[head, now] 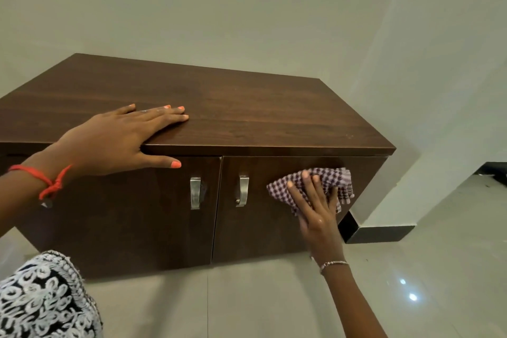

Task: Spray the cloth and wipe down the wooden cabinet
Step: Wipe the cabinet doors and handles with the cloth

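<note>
mid-wipe, both grips wide: left hand (118, 140) braces the cabinet (260, 112) top, right hand (318, 214) presses the cloth (330, 179) at 4 o'clock; next, likely sweep toward 9 o'clock.

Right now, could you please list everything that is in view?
cabinet: one, dark brown wood, against the wall
handles: two, silver, beside the door gap
cloth: one, purple-white check, on the right door
wall: pale, behind cabinet
floor: pale glossy tiles
skirting: black, right of cabinet
garment: black-white pattern, lower left
left hand: flat on cabinet top edge; red thread
right hand: presses cloth; silver bracelet
</note>
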`<action>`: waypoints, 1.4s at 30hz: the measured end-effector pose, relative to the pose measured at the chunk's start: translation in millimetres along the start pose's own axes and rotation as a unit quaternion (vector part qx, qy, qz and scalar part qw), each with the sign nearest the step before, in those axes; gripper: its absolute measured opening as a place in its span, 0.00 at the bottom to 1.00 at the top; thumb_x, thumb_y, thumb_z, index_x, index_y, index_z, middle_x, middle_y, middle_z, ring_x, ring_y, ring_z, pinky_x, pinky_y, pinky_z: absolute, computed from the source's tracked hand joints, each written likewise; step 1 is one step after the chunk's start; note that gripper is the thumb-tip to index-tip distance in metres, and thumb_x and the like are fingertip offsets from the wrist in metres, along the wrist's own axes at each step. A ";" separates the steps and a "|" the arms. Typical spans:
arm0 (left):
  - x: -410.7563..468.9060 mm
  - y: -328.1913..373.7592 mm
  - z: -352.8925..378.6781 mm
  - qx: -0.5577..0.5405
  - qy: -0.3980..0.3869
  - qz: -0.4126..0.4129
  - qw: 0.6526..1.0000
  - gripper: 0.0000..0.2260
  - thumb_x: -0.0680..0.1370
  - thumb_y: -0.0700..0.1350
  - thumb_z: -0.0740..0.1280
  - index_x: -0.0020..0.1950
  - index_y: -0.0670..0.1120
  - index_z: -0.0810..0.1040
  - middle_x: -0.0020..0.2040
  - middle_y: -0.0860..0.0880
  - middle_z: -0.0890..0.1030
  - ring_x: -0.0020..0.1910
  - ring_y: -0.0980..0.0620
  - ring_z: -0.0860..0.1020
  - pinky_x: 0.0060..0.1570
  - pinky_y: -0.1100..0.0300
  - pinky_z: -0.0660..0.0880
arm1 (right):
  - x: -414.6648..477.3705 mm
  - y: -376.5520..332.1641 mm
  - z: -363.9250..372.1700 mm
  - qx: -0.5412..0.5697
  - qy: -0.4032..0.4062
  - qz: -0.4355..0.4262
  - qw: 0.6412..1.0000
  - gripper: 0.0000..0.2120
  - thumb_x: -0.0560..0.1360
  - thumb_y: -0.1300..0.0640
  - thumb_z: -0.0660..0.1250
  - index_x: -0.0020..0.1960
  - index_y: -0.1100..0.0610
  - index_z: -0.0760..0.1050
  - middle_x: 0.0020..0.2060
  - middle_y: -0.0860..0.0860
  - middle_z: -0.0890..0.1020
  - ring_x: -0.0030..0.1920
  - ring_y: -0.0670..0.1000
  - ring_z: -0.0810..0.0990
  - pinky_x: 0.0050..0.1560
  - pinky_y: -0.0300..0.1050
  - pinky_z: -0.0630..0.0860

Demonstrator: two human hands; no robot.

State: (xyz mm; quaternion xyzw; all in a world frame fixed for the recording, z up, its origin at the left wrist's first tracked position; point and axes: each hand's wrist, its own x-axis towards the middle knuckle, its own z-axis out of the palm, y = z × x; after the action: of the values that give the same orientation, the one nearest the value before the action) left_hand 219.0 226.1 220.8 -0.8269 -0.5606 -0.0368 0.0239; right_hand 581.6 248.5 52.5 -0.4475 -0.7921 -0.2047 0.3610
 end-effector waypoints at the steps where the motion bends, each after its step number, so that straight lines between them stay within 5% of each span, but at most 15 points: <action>1: 0.4 -0.4 0.4 0.001 -0.001 0.000 1.000 0.38 0.61 0.79 0.42 0.68 0.70 0.38 0.73 0.64 0.44 0.70 0.65 0.44 0.69 0.58 0.43 | -6.6 12.8 -1.3 -0.027 -0.019 -0.019 0.999 0.33 0.75 0.60 0.55 0.75 0.42 0.47 0.76 0.41 0.46 0.75 0.47 0.48 0.72 0.60 0.45; 5: 0.4 -1.4 1.2 0.004 0.004 0.002 1.000 0.39 0.62 0.79 0.42 0.70 0.68 0.40 0.74 0.63 0.45 0.71 0.64 0.45 0.70 0.57 0.44 | -10.8 38.5 -10.8 0.041 0.006 0.097 0.994 0.31 0.76 0.58 0.54 0.74 0.39 0.48 0.75 0.36 0.47 0.75 0.45 0.47 0.74 0.60 0.46; 10: 0.6 -3.7 2.8 0.007 0.008 0.001 1.000 0.37 0.61 0.79 0.42 0.68 0.70 0.39 0.74 0.63 0.45 0.70 0.66 0.44 0.69 0.59 0.44 | 30.7 16.1 -19.0 0.177 0.163 0.333 0.912 0.27 0.79 0.57 0.57 0.73 0.45 0.50 0.73 0.40 0.50 0.75 0.48 0.49 0.73 0.51 0.52; 16: 1.8 -5.0 4.2 0.010 0.008 0.002 1.000 0.37 0.61 0.80 0.41 0.67 0.71 0.37 0.75 0.63 0.45 0.71 0.64 0.44 0.69 0.58 0.44 | 3.9 28.6 -13.7 0.137 0.086 0.201 0.966 0.27 0.78 0.53 0.53 0.75 0.47 0.49 0.74 0.34 0.48 0.75 0.46 0.48 0.73 0.47 0.49; 18: 1.0 -3.6 3.8 0.008 0.007 0.004 1.000 0.37 0.61 0.80 0.41 0.67 0.71 0.38 0.74 0.63 0.45 0.71 0.65 0.44 0.69 0.59 0.43 | 9.3 35.5 -18.3 0.177 0.120 0.298 0.930 0.27 0.79 0.53 0.56 0.75 0.47 0.49 0.75 0.42 0.54 0.74 0.53 0.55 0.72 0.42 0.55; 21: 0.4 -2.8 2.3 0.009 0.007 0.002 1.000 0.38 0.61 0.80 0.41 0.68 0.70 0.38 0.74 0.63 0.45 0.71 0.65 0.44 0.69 0.59 0.43 | 32.4 36.5 -30.7 0.202 0.186 0.431 0.860 0.26 0.80 0.52 0.56 0.73 0.44 0.48 0.74 0.53 0.60 0.71 0.55 0.64 0.69 0.48 0.66; 24: 1.6 -2.4 2.4 0.009 0.005 0.001 1.000 0.37 0.61 0.80 0.41 0.67 0.71 0.37 0.74 0.63 0.44 0.71 0.65 0.44 0.69 0.58 0.43 | 47.2 27.8 -35.9 0.207 0.214 0.441 0.847 0.27 0.80 0.56 0.57 0.75 0.53 0.50 0.75 0.52 0.58 0.70 0.48 0.61 0.60 0.21 0.59; 26: 1.6 -3.1 2.2 0.011 0.000 0.001 1.000 0.37 0.61 0.80 0.40 0.67 0.71 0.36 0.74 0.63 0.44 0.71 0.64 0.43 0.69 0.58 0.42 | 45.9 16.2 -29.8 0.215 0.204 0.433 0.851 0.27 0.79 0.57 0.57 0.75 0.54 0.50 0.75 0.50 0.54 0.71 0.44 0.54 0.57 0.14 0.52; 30: 0.9 2.2 -3.3 0.024 -0.002 0.014 1.000 0.39 0.61 0.80 0.41 0.69 0.69 0.36 0.74 0.62 0.42 0.71 0.66 0.39 0.70 0.58 0.36 | 23.6 -3.0 -11.5 0.234 0.161 0.397 0.873 0.29 0.78 0.51 0.57 0.71 0.42 0.43 0.73 0.41 0.47 0.73 0.45 0.48 0.70 0.39 0.52; 35: 27.1 37.7 -13.7 0.073 0.021 0.069 0.995 0.43 0.63 0.78 0.41 0.72 0.60 0.35 0.72 0.60 0.39 0.70 0.63 0.36 0.68 0.57 0.33 | 33.0 4.8 -11.1 0.318 0.199 0.524 0.764 0.32 0.79 0.47 0.55 0.75 0.50 0.40 0.76 0.48 0.44 0.75 0.49 0.47 0.65 0.37 0.48; 37: 41.7 50.9 -10.2 0.072 0.007 0.098 0.992 0.43 0.63 0.77 0.41 0.73 0.59 0.36 0.72 0.60 0.40 0.71 0.63 0.38 0.69 0.56 0.34 | 33.8 -4.1 -6.4 0.284 0.192 0.483 0.805 0.33 0.78 0.44 0.55 0.74 0.45 0.38 0.76 0.47 0.41 0.75 0.50 0.43 0.68 0.40 0.47; 39: 51.5 57.0 -3.3 0.061 -0.009 0.113 0.992 0.42 0.64 0.76 0.41 0.73 0.59 0.36 0.74 0.60 0.41 0.71 0.63 0.40 0.70 0.56 0.35 | 23.8 -21.2 8.1 0.215 0.141 0.386 0.886 0.33 0.76 0.36 0.51 0.73 0.39 0.36 0.75 0.43 0.37 0.75 0.51 0.40 0.73 0.50 0.44; 42: 54.0 57.5 0.5 0.031 -0.010 0.110 0.993 0.41 0.65 0.75 0.42 0.73 0.60 0.37 0.74 0.59 0.43 0.70 0.65 0.41 0.69 0.60 0.35 | -12.2 -36.6 46.0 0.108 0.057 0.231 0.965 0.32 0.76 0.35 0.49 0.74 0.41 0.39 0.75 0.43 0.37 0.75 0.50 0.39 0.73 0.54 0.37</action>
State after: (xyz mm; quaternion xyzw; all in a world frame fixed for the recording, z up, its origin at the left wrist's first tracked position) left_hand 292.3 254.9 225.1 -0.8829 -0.4669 -0.0086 0.0479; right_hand 536.5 252.6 13.1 -0.5644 -0.6625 -0.0542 0.4895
